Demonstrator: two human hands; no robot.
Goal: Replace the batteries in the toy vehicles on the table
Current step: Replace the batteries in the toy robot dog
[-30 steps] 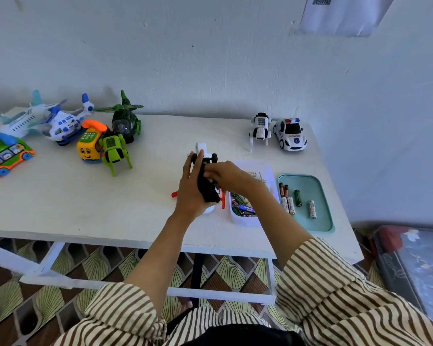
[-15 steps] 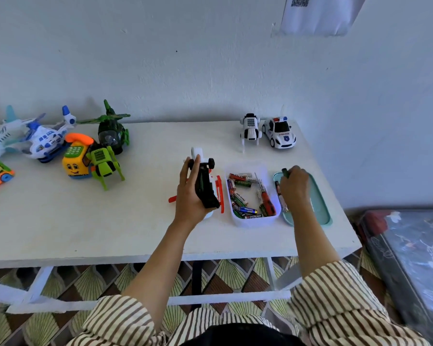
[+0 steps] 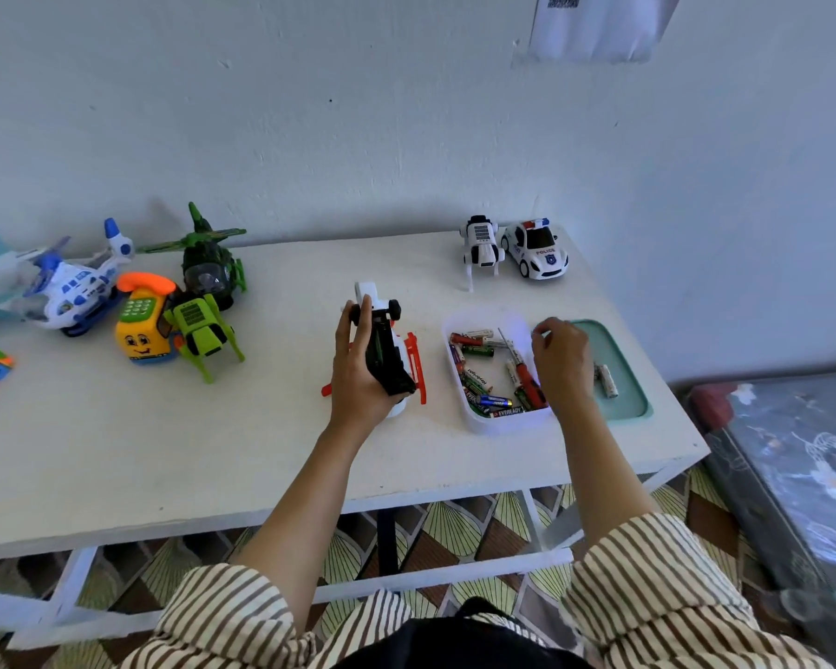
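Observation:
My left hand point(image 3: 355, 379) grips a white toy helicopter point(image 3: 388, 352) with red rotor blades, turned over so its black underside faces up, just above the white table point(image 3: 165, 451). My right hand point(image 3: 563, 362) hovers between the white bin point(image 3: 503, 423) of loose batteries and the teal tray point(image 3: 635, 403). Its fingertips are pinched together, seemingly on a small battery that is mostly hidden. Two white batteries point(image 3: 608, 381) lie on the tray beside that hand. A red-handled screwdriver point(image 3: 527, 379) lies in the bin.
A police car point(image 3: 536, 251) and a white robot dog point(image 3: 481, 243) stand at the back right. At the left are a green helicopter point(image 3: 208, 268), a yellow phone toy point(image 3: 141, 325), a green robot dog point(image 3: 199, 330) and a blue-white helicopter point(image 3: 73, 292). A dark floral mattress point(image 3: 792, 451) lies on the floor to the right.
My right hand left the helicopter, reached into the teal tray, and has now lifted back toward the left with its fingers pinched. My left hand keeps holding the upturned helicopter.

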